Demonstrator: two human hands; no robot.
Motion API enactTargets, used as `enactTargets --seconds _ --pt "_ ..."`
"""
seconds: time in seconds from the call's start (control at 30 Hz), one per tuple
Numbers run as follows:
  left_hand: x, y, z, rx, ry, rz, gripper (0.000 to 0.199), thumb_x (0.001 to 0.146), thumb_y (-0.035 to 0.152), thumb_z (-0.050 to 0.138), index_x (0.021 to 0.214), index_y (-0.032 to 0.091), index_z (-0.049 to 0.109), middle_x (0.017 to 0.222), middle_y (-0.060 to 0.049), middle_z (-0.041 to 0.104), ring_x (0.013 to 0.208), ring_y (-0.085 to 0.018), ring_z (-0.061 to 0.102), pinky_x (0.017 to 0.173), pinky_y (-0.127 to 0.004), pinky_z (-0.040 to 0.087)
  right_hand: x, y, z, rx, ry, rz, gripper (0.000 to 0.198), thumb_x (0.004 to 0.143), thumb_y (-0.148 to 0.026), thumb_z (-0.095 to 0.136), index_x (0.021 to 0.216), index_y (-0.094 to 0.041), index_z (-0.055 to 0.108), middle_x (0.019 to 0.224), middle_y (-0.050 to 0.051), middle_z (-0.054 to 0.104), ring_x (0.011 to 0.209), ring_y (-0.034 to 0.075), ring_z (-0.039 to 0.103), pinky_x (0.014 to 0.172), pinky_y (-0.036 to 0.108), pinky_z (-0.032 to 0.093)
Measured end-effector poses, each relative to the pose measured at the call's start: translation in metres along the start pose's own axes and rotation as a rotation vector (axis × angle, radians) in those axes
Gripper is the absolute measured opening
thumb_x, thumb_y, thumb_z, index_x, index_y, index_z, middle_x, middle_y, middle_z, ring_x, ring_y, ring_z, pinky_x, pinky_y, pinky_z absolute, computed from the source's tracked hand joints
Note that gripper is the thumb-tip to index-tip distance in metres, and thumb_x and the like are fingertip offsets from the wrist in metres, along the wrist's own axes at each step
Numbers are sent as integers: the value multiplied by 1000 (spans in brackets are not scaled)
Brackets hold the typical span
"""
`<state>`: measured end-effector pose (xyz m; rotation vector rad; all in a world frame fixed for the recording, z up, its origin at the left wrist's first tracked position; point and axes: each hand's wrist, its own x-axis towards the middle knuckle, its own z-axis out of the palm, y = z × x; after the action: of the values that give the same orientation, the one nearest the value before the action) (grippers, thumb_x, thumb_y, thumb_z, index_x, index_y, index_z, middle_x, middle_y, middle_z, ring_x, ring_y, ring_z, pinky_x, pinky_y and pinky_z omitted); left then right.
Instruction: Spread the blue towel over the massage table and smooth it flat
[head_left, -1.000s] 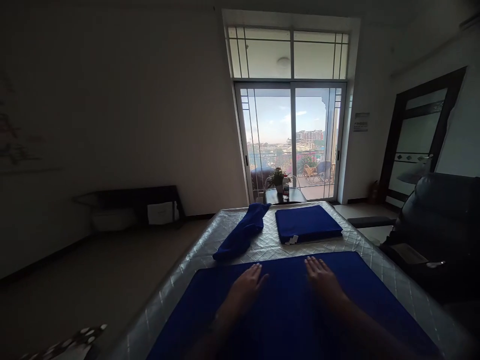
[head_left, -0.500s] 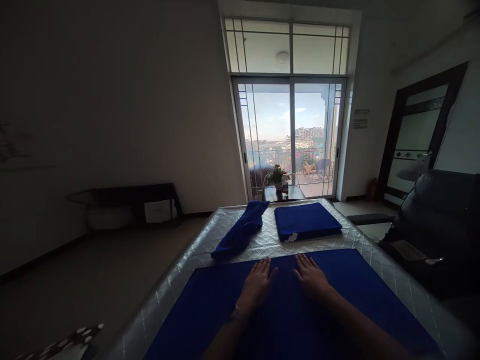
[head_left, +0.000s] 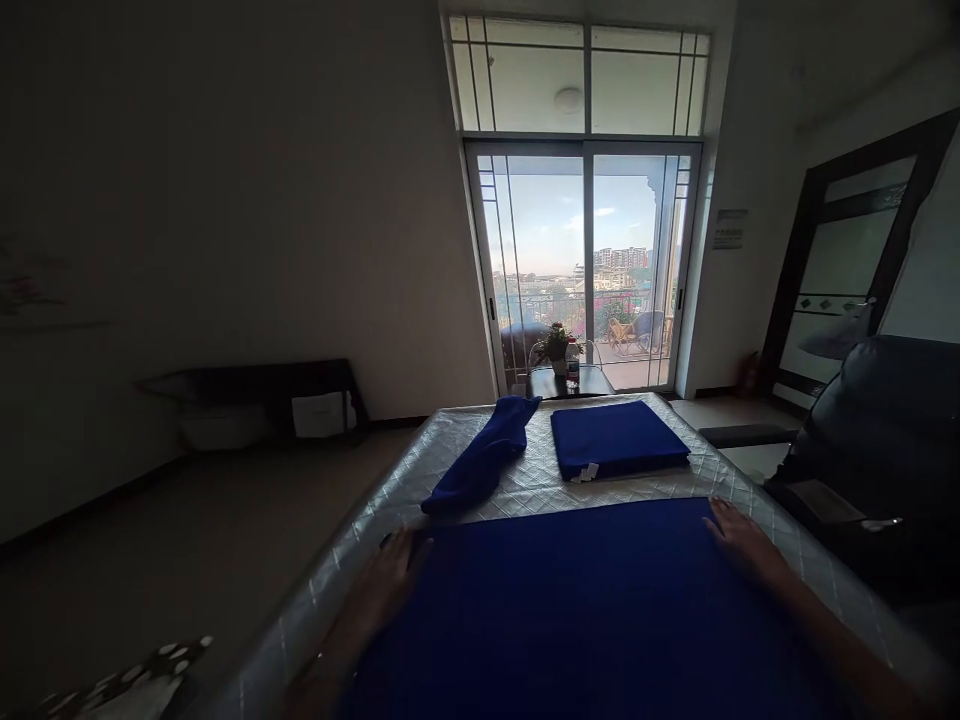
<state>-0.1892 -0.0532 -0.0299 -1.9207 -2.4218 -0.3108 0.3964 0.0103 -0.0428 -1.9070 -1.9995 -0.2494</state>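
Closest in, a large blue cloth [head_left: 570, 600] lay spread out over a silvery quilted cover [head_left: 525, 482], running off the bottom of the frame. The left hand [head_left: 386, 580] was at its far left corner, blurred, fingers stretched out and gripping nothing visible; the right hand [head_left: 750, 540] was at the far right corner, likewise open, fingertips by the edge. Whether either palm bore down couldn't be told. Hands set that wide, one per corner, presumably kept the far edge straight and the cloth smooth; no big creases showed, though the near part was too dark to check. A spotted item [head_left: 142, 680] was cut off at lower left. Past the cloth's far edge, a rumpled blue piece [head_left: 480, 460] lay slantwise on the left, looking put aside rather than arranged. To its right, well apart, a folded blue stack [head_left: 619, 437] sat squared up, white tags [head_left: 590, 471] at its near edge, probably parked there to leave the near area free. Right side: black armchair [head_left: 892, 440]. Beyond the cover, a small table [head_left: 600, 383] held a potted plant [head_left: 556, 345] and a bottle [head_left: 572, 362], before a sliding glass door [head_left: 589, 260], apparently the main light, hence the dark foreground.
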Motion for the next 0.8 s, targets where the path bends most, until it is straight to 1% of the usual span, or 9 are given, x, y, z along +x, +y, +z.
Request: enactTargets --seconds 0.13,0.2,0.3,0.43,0.5,0.57,0.67,0.73,0.8 --pt "2 0 4 -27 3 19 69 99 53 20 148 8 41 158 -12 39 149 -24 32 121 -43 26 13 17 8 -22 -168 61 68 99 -42 13 148 -7 44 158 17 37 148 21 30 120 34 22" --pt "4 -4 7 -42 15 34 72 98 55 22 148 6 41 158 -15 39 149 -26 32 121 -46 27 16 23 11 -19 -203 70 68 99 -44 15 151 -8 40 160 16 34 150 21 26 121 35 21" --pt "7 -9 11 -55 12 42 73 98 55 22 149 5 39 159 -16 37 150 -27 30 122 -48 25 16 26 13 -1 -217 66 69 98 -46 17 153 -9 36 161 15 32 150 21 24 121 36 20" --pt "9 -11 16 -40 -2 28 73 99 53 23 151 4 35 162 -18 31 151 -27 26 124 -46 22 15 29 15 22 -218 50 70 98 -48 20 154 -8 34 161 15 32 150 23 24 121 40 22" --pt "9 -13 19 -25 19 34 69 100 51 22 150 5 38 161 -18 32 151 -28 26 123 -46 24 15 30 17 22 -209 48 69 97 -48 21 153 -11 36 161 14 32 150 23 25 120 40 24" --pt "9 -15 22 -18 46 74 64 100 47 22 148 9 42 159 -16 38 150 -27 29 122 -47 26 16 32 19 16 -197 44 69 97 -49 20 153 -12 37 160 14 33 149 22 26 119 38 25" --pt "10 -17 26 -25 78 71 62 100 49 25 146 13 47 156 -12 44 148 -27 34 121 -49 29 16 32 20 7 -208 43 72 96 -50 17 154 -9 32 161 13 32 150 20 23 120 36 23" --pt "11 -18 27 -40 84 26 66 99 53 26 147 11 45 156 -14 43 147 -28 35 121 -50 30 16 31 18 4 -235 51 75 95 -51 14 156 -9 28 163 10 29 151 20 20 122 37 19" --pt "12 -18 27 -52 72 27 69 99 54 25 148 9 43 158 -15 40 148 -29 33 121 -49 29 16 30 15 -1 -269 59 77 94 -53 13 157 -9 24 164 9 25 152 20 17 124 39 17"
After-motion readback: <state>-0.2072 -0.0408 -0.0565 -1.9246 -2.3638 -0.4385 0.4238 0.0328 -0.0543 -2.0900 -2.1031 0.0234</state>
